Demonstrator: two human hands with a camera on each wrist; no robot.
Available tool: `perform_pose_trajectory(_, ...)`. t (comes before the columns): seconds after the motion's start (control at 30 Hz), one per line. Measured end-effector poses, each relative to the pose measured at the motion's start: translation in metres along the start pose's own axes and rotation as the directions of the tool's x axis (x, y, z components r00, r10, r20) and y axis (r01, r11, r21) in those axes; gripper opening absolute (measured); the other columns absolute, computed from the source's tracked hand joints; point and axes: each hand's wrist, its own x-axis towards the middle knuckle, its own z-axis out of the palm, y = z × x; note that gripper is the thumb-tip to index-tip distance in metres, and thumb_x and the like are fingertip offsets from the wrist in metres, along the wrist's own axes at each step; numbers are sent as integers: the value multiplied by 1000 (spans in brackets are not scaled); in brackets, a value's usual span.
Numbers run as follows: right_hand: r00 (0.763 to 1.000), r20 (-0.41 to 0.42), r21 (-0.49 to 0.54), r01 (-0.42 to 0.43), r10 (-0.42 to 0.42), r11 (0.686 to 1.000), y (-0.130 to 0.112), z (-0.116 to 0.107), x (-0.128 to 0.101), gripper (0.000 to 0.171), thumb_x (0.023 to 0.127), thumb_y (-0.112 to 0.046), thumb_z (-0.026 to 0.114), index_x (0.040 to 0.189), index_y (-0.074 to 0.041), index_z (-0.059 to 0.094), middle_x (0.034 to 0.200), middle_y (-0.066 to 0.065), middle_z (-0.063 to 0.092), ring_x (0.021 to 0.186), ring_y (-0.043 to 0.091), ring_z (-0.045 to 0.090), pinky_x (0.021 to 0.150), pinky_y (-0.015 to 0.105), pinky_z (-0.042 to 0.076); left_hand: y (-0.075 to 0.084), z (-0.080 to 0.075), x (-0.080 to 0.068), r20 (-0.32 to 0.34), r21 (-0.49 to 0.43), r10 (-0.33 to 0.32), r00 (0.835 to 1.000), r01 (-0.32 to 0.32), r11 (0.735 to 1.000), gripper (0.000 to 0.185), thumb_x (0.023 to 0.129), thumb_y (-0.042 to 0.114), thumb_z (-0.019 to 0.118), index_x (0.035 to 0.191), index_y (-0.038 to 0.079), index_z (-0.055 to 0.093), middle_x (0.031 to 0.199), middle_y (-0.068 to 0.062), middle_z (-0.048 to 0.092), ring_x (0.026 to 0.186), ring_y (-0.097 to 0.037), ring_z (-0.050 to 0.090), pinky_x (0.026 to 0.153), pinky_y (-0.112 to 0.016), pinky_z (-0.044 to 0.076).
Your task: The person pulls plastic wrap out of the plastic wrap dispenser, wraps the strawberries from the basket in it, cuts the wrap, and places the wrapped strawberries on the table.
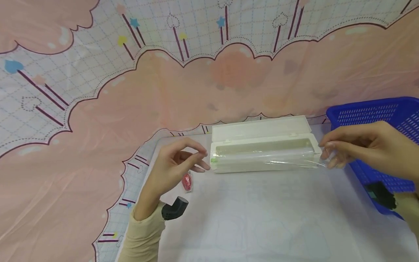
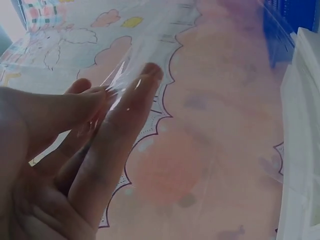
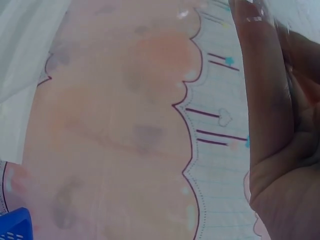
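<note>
Film (image 1: 291,162) spans the open box (image 1: 262,139). Well apart, the left hand (image 1: 173,162) pinches it left of the box, the right hand (image 1: 366,145) by the box's right end. Stretching seems underway; next needs gentle, even pulling.

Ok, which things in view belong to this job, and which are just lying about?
Seemingly in the job:
clear film, pinched by left hand and right hand
opened white box between them

Apparently just lying about:
blue basket
small red packet
</note>
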Motion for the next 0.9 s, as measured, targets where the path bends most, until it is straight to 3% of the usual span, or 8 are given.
perform_pose_trajectory(0.13, 992, 115, 39, 53, -58, 998, 5, 2, -3, 32, 90, 13, 61, 112, -9, 71, 93, -10, 75, 69, 6, 70, 54, 22, 56, 0, 2, -6, 73, -4, -86, 994, 87, 996, 15, 92, -9, 62, 103, 1, 66, 91, -15, 71, 70, -25, 74, 47, -32, 56)
perform_pose_trajectory(0.23, 974, 216, 90, 44, -62, 995, 8, 5, -4, 33, 91, 11, 61, 114, -12, 71, 92, -8, 75, 69, 7, 70, 55, 23, 57, -1, 5, -10, 127, 20, -142, 982, 140, 990, 13, 94, -3, 62, 103, 5, 66, 87, -13, 72, 69, -23, 74, 39, -28, 49)
perform_pose_trajectory(0.37, 934, 356, 205, -57, -21, 977, 11, 9, -5, 31, 96, 7, 55, 115, -13, 69, 92, -5, 75, 70, 12, 72, 54, 30, 59, -3, 10, -14, 195, 10, -177, 965, 179, 984, 10, 96, -1, 61, 103, 3, 67, 90, -13, 68, 70, -23, 74, 53, -30, 57)
perform_pose_trajectory(0.5, 896, 442, 287, -104, -36, 952, 14, 14, -6, 30, 99, 6, 51, 115, -14, 67, 92, -3, 74, 71, 14, 72, 54, 32, 59, -7, 15, -19, 247, -25, -211, 946, 223, 974, 9, 95, -2, 62, 102, 2, 67, 94, -13, 66, 70, -24, 74, 66, -37, 61)
perform_pose_trajectory(0.67, 864, 498, 365, -133, -72, 922, 17, 25, -7, 30, 100, 6, 48, 114, -14, 65, 91, -2, 73, 71, 15, 72, 54, 34, 59, -15, 22, -23, 294, -11, -252, 922, 267, 964, 8, 95, 3, 64, 102, 6, 67, 99, -12, 67, 69, -20, 73, 65, -36, 61)
perform_pose_trajectory(0.9, 829, 559, 401, -240, -29, 884, 22, 38, -11, 27, 103, 1, 45, 111, -14, 66, 89, 2, 73, 70, 18, 72, 53, 36, 59, -27, 31, -33, 341, 40, -318, 885, 324, 945, 7, 96, 9, 65, 103, 11, 67, 99, -7, 70, 67, -17, 73, 66, -34, 61)
